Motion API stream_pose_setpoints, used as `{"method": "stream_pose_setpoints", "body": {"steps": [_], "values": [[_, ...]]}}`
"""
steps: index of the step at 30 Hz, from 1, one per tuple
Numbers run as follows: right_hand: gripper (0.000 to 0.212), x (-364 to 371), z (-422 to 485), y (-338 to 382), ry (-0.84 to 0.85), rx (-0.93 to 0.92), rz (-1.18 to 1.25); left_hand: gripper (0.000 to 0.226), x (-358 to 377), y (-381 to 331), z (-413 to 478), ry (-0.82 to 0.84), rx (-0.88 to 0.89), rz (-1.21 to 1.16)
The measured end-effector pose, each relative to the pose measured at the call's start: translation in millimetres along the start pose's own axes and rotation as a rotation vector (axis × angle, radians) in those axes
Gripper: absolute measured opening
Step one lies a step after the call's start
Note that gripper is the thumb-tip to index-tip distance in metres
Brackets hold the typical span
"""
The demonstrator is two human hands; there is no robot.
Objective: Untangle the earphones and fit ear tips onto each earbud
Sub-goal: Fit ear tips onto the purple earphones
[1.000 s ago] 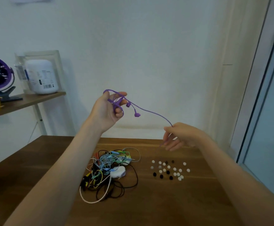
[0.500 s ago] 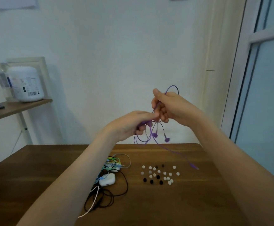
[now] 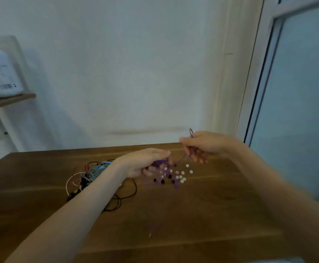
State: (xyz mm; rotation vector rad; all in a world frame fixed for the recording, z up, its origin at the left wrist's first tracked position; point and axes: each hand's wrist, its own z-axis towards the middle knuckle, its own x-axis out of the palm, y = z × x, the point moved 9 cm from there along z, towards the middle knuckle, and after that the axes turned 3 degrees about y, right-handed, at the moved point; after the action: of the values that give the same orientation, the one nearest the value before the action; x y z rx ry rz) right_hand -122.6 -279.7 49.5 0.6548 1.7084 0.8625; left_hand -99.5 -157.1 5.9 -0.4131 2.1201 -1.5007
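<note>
Head view, entry one: left hand (image 3: 147, 164), fingers curled round a bunched coil of thin purple rubber-sheathed earphone cord (image 3: 158, 162). Entry two: right hand (image 3: 202, 147), thumb and fingers pinching the same cord, with a small loop standing above the fist. A short slanted run of cord joins the two grips. Below the left grip, slack purple loops hang onto the brown wooden table (image 3: 202, 215); a further trailing length nearer the person is too blurred to read, and neither earbud can be picked out with certainty. Directly beneath and between the grips lie the small round silicone ear tips, white and black (image 3: 182, 180), loose and close together, some under the hanging loops. Outward past the left wrist sits a tangled heap of multicoloured earphone cables (image 3: 96, 170), part hidden by the forearm. Hazards, as judged: drawing the hands apart may tighten a snarl inside the left fist; the dangling loops may sweep ear tips across the table or off it; slack could snag the neighbouring heap.
</note>
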Motion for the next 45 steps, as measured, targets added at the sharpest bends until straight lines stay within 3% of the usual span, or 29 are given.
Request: {"method": "stream_pose_setpoints", "body": {"steps": [8, 13, 16, 19, 22, 25, 28, 30, 33, 37, 41, 45], "values": [[0.039, 26, -20, -97, 0.304, 0.431, -0.278, 0.020, 16, 34, -9, 0.163, -0.142, 0.205], [0.030, 21, -49, -135, 0.409, 0.662, -0.369, 0.017, 18, 39, -22, 0.275, -0.181, 0.241], [0.027, 19, -60, -149, 0.436, 0.775, -0.445, 0.021, 15, 42, -24, 0.257, -0.211, 0.264], [0.060, 16, -55, -147, 0.341, 0.746, -0.451, 0.021, 10, 42, -23, 0.204, -0.205, 0.286], [0.089, 4, -42, -132, 0.116, 0.658, -0.589, 0.019, 5, 36, -22, 0.137, -0.153, 0.233], [0.071, 9, -21, -95, -0.047, 0.367, -0.693, 0.018, 2, 29, -19, 0.068, -0.082, 0.183], [0.040, 32, -7, -56, -0.050, 0.092, -0.443, 0.018, 1, 23, -15, -0.002, -0.021, 0.106], [0.031, 46, 0, -40, -0.034, 0.017, -0.268, 0.020, -1, 19, -13, -0.052, 0.028, 0.065], [0.035, 68, 11, -37, 0.035, -0.003, -0.057, 0.020, -4, 12, -13, -0.104, 0.105, 0.019], [0.039, 78, 18, -50, 0.021, 0.047, -0.396, 0.022, -10, 15, -18, -0.099, 0.109, 0.086], [0.035, 93, 20, -77, 0.096, 0.140, -0.538, 0.035, -24, 41, -24, -0.174, -0.110, 0.437], [0.034, 94, 19, -89, 0.125, 0.113, -0.534, 0.040, -16, 72, -32, 0.057, -0.396, 0.677]]}}
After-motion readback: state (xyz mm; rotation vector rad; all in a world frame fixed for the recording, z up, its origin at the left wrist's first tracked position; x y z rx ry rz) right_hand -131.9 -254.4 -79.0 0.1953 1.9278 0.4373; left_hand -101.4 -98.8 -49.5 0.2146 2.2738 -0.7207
